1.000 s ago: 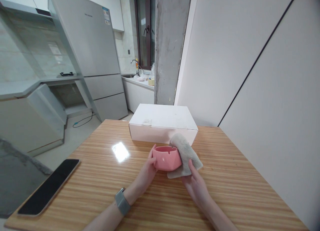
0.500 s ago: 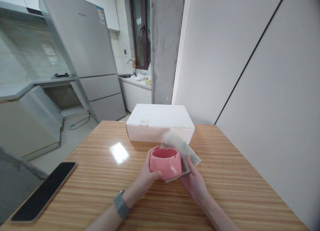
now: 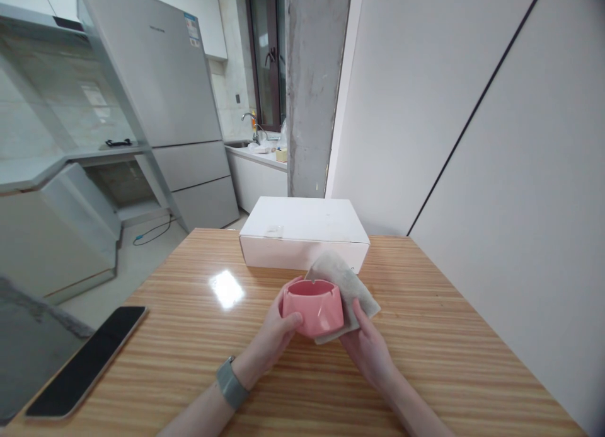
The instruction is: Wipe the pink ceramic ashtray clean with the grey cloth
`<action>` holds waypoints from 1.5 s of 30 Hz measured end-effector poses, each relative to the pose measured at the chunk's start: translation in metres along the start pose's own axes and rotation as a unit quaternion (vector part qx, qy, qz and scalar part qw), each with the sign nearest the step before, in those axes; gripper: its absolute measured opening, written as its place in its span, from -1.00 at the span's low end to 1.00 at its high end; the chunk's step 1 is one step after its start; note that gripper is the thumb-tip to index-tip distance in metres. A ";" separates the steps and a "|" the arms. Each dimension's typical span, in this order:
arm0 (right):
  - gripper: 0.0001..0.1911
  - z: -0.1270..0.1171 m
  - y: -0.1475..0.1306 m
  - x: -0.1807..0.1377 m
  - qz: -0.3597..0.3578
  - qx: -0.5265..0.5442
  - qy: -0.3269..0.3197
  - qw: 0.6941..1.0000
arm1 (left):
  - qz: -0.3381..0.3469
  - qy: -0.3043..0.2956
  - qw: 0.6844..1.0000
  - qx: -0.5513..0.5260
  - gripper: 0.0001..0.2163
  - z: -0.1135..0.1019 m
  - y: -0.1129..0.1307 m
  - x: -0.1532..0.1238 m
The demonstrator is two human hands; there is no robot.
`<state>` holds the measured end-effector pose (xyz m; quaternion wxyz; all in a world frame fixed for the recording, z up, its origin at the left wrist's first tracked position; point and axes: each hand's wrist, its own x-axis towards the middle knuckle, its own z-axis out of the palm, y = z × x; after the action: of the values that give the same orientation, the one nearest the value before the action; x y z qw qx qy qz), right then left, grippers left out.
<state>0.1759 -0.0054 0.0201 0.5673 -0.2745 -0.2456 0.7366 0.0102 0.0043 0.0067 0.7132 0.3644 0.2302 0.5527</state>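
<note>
A pink ashtray (image 3: 314, 311) with notches in its rim is held above the table, its opening tilted slightly towards me. My left hand (image 3: 282, 323) grips its left side, thumb on the front face and fingers behind. My right hand (image 3: 366, 342) is closed on a grey cloth (image 3: 347, 289), thumb on top and fingers underneath. The cloth lies against the ashtray's right side and reaches behind it. The right fingertips are hidden under the cloth.
A white box (image 3: 305, 229) stands just beyond the cloth on the wood-grain table (image 3: 425, 361). A black phone-shaped slab (image 3: 89, 361) lies at the table's left edge. To the right rises a white wall (image 3: 520, 203); a fridge (image 3: 161, 77) stands back left.
My left thumb has shifted up the ashtray's front face. The ashtray and the cloth have hardly moved; the whole view has drifted very slightly.
</note>
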 end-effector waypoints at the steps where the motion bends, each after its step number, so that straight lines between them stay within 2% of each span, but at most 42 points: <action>1: -0.50 0.000 0.000 -0.001 -0.003 -0.004 0.006 1.000 | 0.004 0.008 1.000 -0.001 -0.20 0.000 0.000 0.000; 6: -0.53 -0.001 0.003 -0.003 -0.024 -0.032 0.034 0.999 | 0.013 0.063 0.998 0.024 -0.24 -0.001 -0.003 0.003; 14: -0.57 -0.014 0.017 0.001 -0.043 -0.052 0.061 0.996 | 0.028 0.111 0.991 0.066 -0.19 -0.007 -0.008 0.007; 16: -0.57 -0.016 0.018 0.002 -0.046 -0.044 0.074 0.995 | 0.017 0.099 0.994 0.035 -0.20 -0.006 -0.008 0.007; 20: -0.54 -0.016 0.011 0.004 -0.056 -0.017 0.102 0.993 | -0.031 0.048 0.997 -0.059 -0.35 -0.004 -0.007 0.008; 23: -0.53 -0.012 0.002 0.005 -0.061 -0.003 0.088 0.994 | -0.051 0.041 0.997 -0.047 -0.40 -0.004 -0.006 0.007; 26: -0.51 -0.006 -0.005 0.005 -0.048 0.004 0.064 0.997 | -0.037 0.040 0.998 -0.007 -0.42 -0.004 -0.004 0.004; 30: -0.51 -0.001 -0.004 0.003 -0.026 0.024 0.028 0.999 | 0.003 0.009 1.000 0.012 -0.27 -0.002 0.000 0.000; 35: -0.49 -0.002 0.001 0.001 -0.009 0.018 -0.011 1.000 | -0.003 -0.027 1.000 0.006 -0.09 0.006 0.004 -0.003; 39: -0.49 -0.004 0.002 0.000 -0.012 0.005 -0.015 1.000 | -0.002 -0.005 1.000 0.012 -0.04 0.007 0.006 -0.003; 45: -0.51 -0.002 0.004 -0.002 -0.019 -0.010 0.004 1.000 | 0.027 0.038 0.996 0.079 0.00 -0.002 0.002 0.001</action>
<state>0.1747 -0.0082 0.0158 0.5795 -0.2784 -0.2552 0.7221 0.0076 0.0060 0.0075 0.6581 0.4041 0.2901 0.5651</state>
